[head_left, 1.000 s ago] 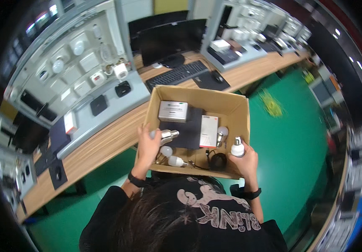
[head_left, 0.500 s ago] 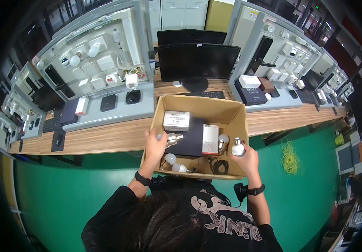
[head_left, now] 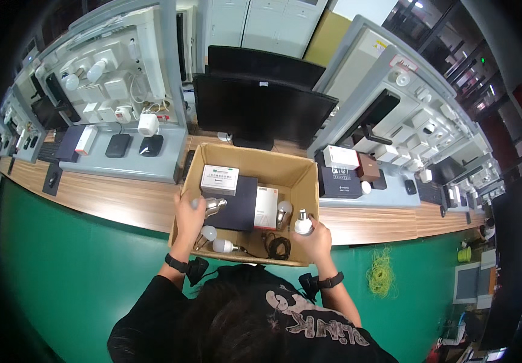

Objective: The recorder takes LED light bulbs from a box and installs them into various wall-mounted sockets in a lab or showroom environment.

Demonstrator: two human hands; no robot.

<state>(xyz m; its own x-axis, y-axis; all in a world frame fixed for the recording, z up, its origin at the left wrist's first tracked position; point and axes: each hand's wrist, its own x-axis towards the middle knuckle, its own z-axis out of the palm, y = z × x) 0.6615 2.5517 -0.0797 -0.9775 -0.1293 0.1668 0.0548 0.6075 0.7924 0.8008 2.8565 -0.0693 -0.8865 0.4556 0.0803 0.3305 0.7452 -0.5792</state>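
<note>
An open cardboard box (head_left: pixel 249 156) sits before me at the desk edge. My left hand (head_left: pixel 189 213) is closed on a light bulb (head_left: pixel 214 206) with a silvery metal base, over the box's left wall. At the right wall, my right hand (head_left: pixel 315 241) grips a white light bulb (head_left: pixel 303 225), screw base up. Inside lie a white carton (head_left: pixel 219 179), a large dark box (head_left: pixel 246 209), a narrow white box (head_left: pixel 265 207) and a coiled black cable (head_left: pixel 278 247). Loose bulbs lie there too, one white bulb (head_left: pixel 224 245) near the front. Whether my hands also grip the walls is unclear.
Two black monitors (head_left: pixel 261 112) stand behind the box. Grey display panels with white devices rise on both sides, the right panel (head_left: pixel 394 109) with stacked boxes (head_left: pixel 341 172) at its foot. A yellow-green tangle of cord (head_left: pixel 380 272) lies on the green floor.
My view has turned, so the desk and monitors appear tilted and the box sits further left in the picture. Both hands still hold their bulbs at the box's sides.
</note>
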